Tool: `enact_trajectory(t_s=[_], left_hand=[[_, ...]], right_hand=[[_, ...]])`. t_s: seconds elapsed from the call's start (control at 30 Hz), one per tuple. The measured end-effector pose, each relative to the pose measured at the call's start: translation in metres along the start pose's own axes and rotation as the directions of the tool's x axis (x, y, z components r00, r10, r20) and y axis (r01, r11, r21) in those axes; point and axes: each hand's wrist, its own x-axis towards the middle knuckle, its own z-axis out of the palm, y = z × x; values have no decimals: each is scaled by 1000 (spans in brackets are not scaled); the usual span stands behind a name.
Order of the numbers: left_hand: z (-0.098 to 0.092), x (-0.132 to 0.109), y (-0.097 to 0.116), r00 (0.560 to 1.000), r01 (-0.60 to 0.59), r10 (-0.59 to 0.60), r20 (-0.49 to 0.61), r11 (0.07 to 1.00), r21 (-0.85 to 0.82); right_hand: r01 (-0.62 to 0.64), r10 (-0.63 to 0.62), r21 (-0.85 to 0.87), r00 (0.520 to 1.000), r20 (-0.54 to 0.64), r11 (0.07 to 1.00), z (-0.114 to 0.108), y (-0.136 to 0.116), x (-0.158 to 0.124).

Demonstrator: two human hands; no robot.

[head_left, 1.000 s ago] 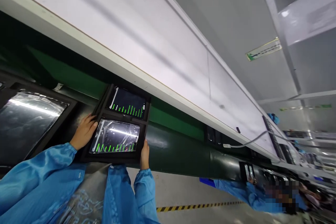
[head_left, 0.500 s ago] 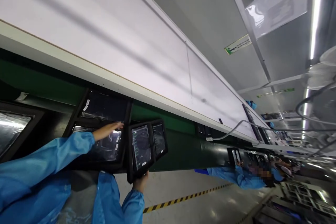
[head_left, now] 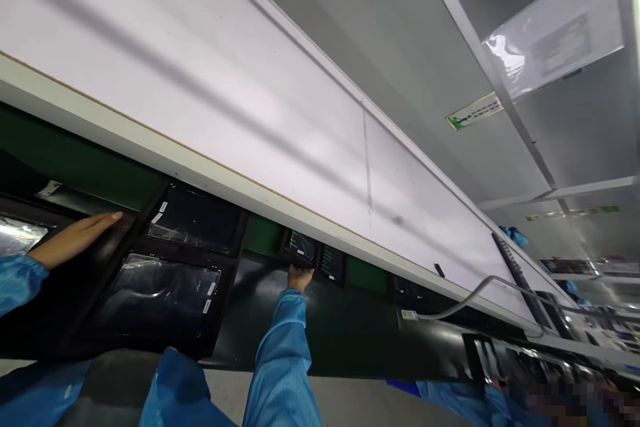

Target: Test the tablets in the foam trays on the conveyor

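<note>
My right hand (head_left: 300, 278) grips the near edge of a small black foam tray (head_left: 317, 255) lying far back on the bench, partly under the white shelf. Two dark-screened devices sit in that tray, and green marks show on their screens. Over on the left, my left hand (head_left: 80, 237) is stretched out flat with nothing in it, just left of a larger black tray (head_left: 137, 250). That larger tray holds two film-covered dark screens, the far screen (head_left: 197, 220) and the near screen (head_left: 160, 295), each with small white labels.
A long white shelf (head_left: 280, 147) overhangs the back of the dark green bench (head_left: 345, 320). Another tray with a shiny screen (head_left: 23, 237) lies at far left. A grey cable (head_left: 470, 303) hangs over the shelf edge. At lower right a co-worker's blue sleeve (head_left: 450, 400) shows.
The small tray has gone from tilted in my right hand beside the larger tray to lying at the back of the bench. My left hand has moved left, off the larger tray.
</note>
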Motion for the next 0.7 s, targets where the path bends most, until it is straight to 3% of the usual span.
enact_trajectory(t_s=[0.1, 0.17, 0.23, 0.33, 0.43, 0.53, 0.6, 0.7], left_hand=[[14, 8, 2, 997, -66, 68, -25, 994, 83], [29, 25, 9, 985, -169, 171, -3, 975, 145], [44, 47, 16, 966, -259, 258, 31, 944, 204], [61, 78, 28, 945, -326, 315, 83, 906, 272], [69, 100, 38, 938, -348, 328, 117, 882, 318], [71, 112, 47, 935, -355, 324, 145, 861, 365], [72, 117, 52, 936, -352, 310, 168, 843, 406], [73, 119, 56, 935, -353, 290, 204, 812, 464]], right_hand=[[-89, 89, 73, 996, -4, 993, 4, 2, 15], [-126, 129, 113, 992, -14, 986, 13, 7, 4], [-143, 148, 146, 989, -23, 979, 26, 12, -22], [-129, 133, 178, 991, -10, 975, 52, 18, -83], [-81, 74, 197, 996, 43, 977, 76, 25, -148], [-72, 69, 174, 997, 27, 982, 83, 38, -183], [-107, 111, 140, 994, -18, 984, 76, 49, -182], [-141, 146, 77, 987, -66, 987, 49, 66, -149]])
